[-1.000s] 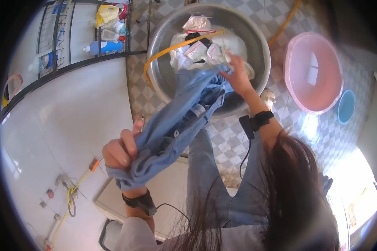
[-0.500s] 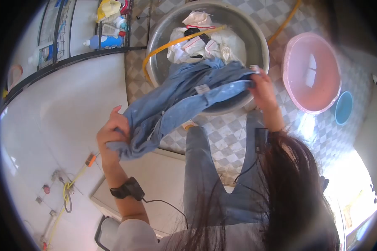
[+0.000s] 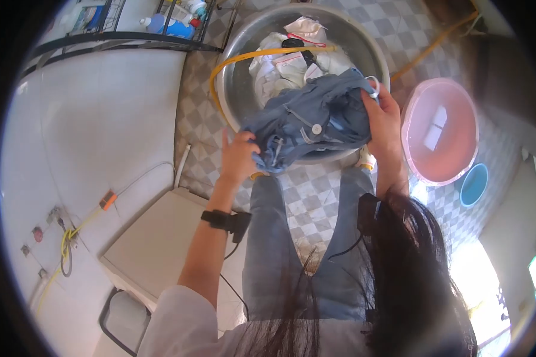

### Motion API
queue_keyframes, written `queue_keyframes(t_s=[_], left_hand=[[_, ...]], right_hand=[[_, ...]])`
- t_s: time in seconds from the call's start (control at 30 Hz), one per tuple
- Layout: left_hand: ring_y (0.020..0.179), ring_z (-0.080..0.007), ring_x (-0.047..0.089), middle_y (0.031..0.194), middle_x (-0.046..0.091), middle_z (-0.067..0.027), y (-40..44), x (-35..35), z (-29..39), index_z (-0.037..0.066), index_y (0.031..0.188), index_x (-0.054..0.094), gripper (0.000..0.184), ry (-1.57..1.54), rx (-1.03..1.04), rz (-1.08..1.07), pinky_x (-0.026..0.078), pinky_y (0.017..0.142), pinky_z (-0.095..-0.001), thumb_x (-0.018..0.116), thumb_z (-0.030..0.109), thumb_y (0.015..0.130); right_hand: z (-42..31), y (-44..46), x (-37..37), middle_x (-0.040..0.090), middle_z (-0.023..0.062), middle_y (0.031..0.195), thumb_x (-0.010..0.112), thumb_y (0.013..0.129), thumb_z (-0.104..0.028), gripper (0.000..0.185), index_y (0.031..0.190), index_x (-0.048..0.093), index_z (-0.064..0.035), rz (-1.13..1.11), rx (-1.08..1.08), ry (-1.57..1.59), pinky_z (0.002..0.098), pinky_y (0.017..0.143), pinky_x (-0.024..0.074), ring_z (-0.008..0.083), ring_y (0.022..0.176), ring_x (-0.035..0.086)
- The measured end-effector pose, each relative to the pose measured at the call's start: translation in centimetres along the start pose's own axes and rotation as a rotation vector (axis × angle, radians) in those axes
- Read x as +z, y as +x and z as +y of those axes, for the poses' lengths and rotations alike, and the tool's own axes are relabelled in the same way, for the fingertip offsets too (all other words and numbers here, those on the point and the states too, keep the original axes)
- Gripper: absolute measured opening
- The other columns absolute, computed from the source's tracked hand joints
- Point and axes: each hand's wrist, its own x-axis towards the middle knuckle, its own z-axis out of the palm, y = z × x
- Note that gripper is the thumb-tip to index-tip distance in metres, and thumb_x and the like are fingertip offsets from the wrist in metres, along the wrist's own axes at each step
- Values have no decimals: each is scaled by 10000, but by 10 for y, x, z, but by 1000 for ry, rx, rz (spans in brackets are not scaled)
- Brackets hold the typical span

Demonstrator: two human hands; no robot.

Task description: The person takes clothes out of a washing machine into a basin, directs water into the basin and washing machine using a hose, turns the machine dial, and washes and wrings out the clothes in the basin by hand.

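Observation:
A blue garment (image 3: pixel 315 119) with a pale round button hangs bunched between my two hands, over the near side of a large metal basin (image 3: pixel 227 71). Its left end is gripped by my left hand (image 3: pixel 239 156). At the upper right edge, my right hand (image 3: pixel 384 116) pinches the cloth, and a small white loop shows by the fingers. Behind the garment, white clothes (image 3: pixel 274 68) with red trim lie in the basin. A yellow hose (image 3: pixel 250 55) runs over the basin's rim and across them.
To the right stand a pink basin (image 3: pixel 414 146) holding water and a small blue tub (image 3: pixel 474 185) on the tiled floor. A white box-like surface (image 3: pixel 161 238) is at the left. Upper left, a black rack (image 3: pixel 113 38) holds bottles. A yellow cable (image 3: pixel 71 238) hangs on the wall.
The garment, stretched out wide before, is now bunched with its button side showing. My left hand has moved right and up, closer to my right hand. The view has shifted slightly.

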Motion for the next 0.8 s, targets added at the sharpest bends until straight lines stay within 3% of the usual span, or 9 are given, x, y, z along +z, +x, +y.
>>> queue_keyframes(t_s=[0.07, 0.13, 0.23, 0.33, 0.43, 0.5, 0.57, 0.7, 0.8], left_hand=[[1274, -233, 398, 1317, 482, -52, 2, -15, 36, 188, 1144, 620, 521, -18, 63, 102, 179, 1102, -525, 700, 65, 644], [1302, -264, 348, 1373, 417, -101, 9, -46, 78, 229, 1382, 390, 854, -810, 292, 503, 197, 1100, -497, 740, 91, 615], [1230, -305, 436, 1302, 484, -158, 13, -96, 116, 225, 1452, 245, 980, -878, 376, 670, 331, 1033, -426, 730, 57, 617], [957, -328, 599, 1049, 620, -136, 33, -115, 109, 160, 1365, 346, 769, -334, 252, 372, 485, 761, -437, 664, 61, 672], [949, -343, 602, 982, 638, -137, 40, -132, 115, 143, 1269, 454, 641, -152, 207, 232, 481, 749, -442, 667, 80, 668], [881, -360, 622, 969, 656, -158, 35, -136, 99, 87, 1146, 585, 481, -109, 111, 211, 495, 742, -400, 656, 43, 671], [854, -335, 627, 952, 648, -152, 29, -134, 77, 65, 1038, 643, 375, -222, 299, 307, 490, 736, -349, 636, -4, 670], [841, -253, 638, 940, 640, -135, -14, -163, 85, 36, 1017, 654, 361, -412, 318, 359, 472, 736, -305, 591, -58, 674], [825, -205, 618, 858, 615, -95, -47, -190, 89, -1, 1083, 622, 430, -586, 310, 441, 471, 723, -288, 604, -61, 658]], right_hand=[[-2, -6, 15, 639, 45, 912, 612, 833, -57, 205, 1034, 600, -22, -144, -162, -328, 259, 748, 467, 113, 835, 590], [-13, -10, 34, 649, 104, 933, 627, 748, -36, 307, 1052, 594, -2, -474, -382, -789, 299, 778, 482, 185, 856, 618], [-15, -15, 66, 646, 141, 977, 629, 703, -24, 373, 1072, 586, 7, -762, -480, -937, 318, 816, 476, 229, 903, 620], [-23, -14, 65, 637, 177, 963, 617, 678, -36, 366, 1040, 595, 15, -806, -430, -838, 340, 803, 476, 298, 895, 613], [-36, -21, 35, 627, 165, 1071, 573, 700, -52, 387, 1079, 582, 23, -710, -332, -728, 358, 863, 457, 310, 969, 602], [-41, -28, 3, 566, 95, 1234, 560, 738, -73, 412, 1146, 560, -16, -366, -247, 307, 365, 959, 400, 249, 1110, 536], [-44, -22, -32, 478, 79, 1330, 497, 782, -26, 519, 1298, 449, -28, -57, -375, -159, 372, 1022, 350, 242, 1181, 464], [-3, -3, -75, 482, 140, 1315, 621, 714, -70, 763, 1418, 326, -83, -207, 120, -328, 292, 960, 367, 191, 1177, 449], [10, -8, -43, 463, 154, 1342, 666, 690, -64, 837, 1435, 285, -84, -137, 14, -492, 295, 967, 366, 212, 1171, 468]])
